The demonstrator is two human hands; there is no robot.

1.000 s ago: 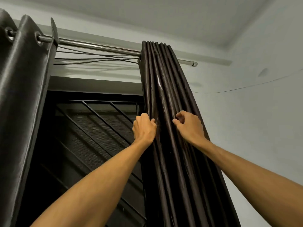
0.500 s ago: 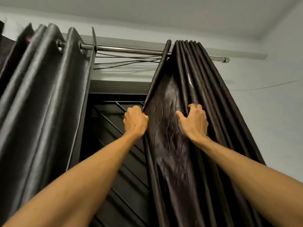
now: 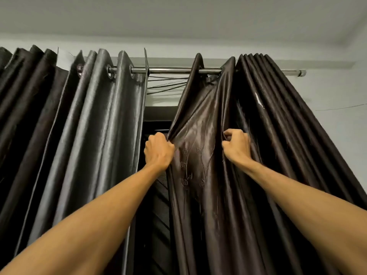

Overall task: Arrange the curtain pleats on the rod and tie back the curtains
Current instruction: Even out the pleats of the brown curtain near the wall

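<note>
L hand (image 3: 158, 150) & R hand (image 3: 237, 145), fingers curled, each pinching a fold of the dark right curtain (image 3: 198, 155) at frame center, hung on rod (image 3: 170, 71) above.

Glossy dark-brown right curtain (image 3: 198, 175) with embossed vine pattern; grey-sheened left curtain (image 3: 95, 135); silver rod (image 3: 168, 71).

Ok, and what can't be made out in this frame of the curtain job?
Head view only.
- Fingertips of the left hand and right hand: buried in folds of the brown curtain.
- Left end of the rod: behind the grey curtain.
- Curtain hems, any tie-backs: cut off by the bottom edge.
- The window: too dark, only a strip shows between the curtains.
</note>
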